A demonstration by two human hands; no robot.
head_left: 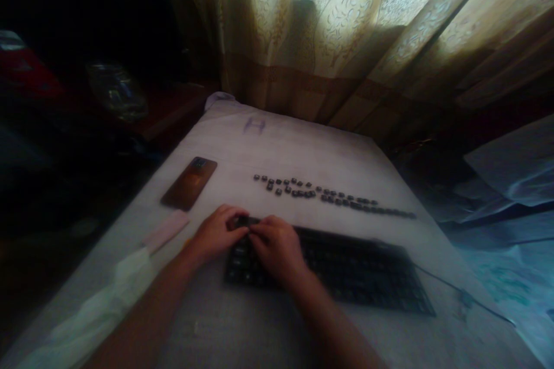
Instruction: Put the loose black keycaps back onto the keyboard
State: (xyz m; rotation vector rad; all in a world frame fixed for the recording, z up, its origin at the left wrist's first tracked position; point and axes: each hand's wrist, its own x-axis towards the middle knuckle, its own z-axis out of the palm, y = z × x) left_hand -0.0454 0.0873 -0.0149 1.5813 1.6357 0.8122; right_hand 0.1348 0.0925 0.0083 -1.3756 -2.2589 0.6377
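Inspector: Your left hand (215, 234) and right hand (277, 249) meet at the keyboard (346, 271)'s left end, fingertips pressed together over the upper-left keys; whether they pinch a cap, I cannot tell.

Operator: And the step?

Inspector: Judged as keycap work. Loose keycaps (329, 195) lie in a row just beyond your hands, the phone (189, 183) beyond your left. Your next move needs a straight, gentle lift.

I am in a dim room of a home: patterned curtains (346, 29) hang over a lit window behind my cloth-covered table (303, 150), and rumpled bedding (511, 184) lies to my right.
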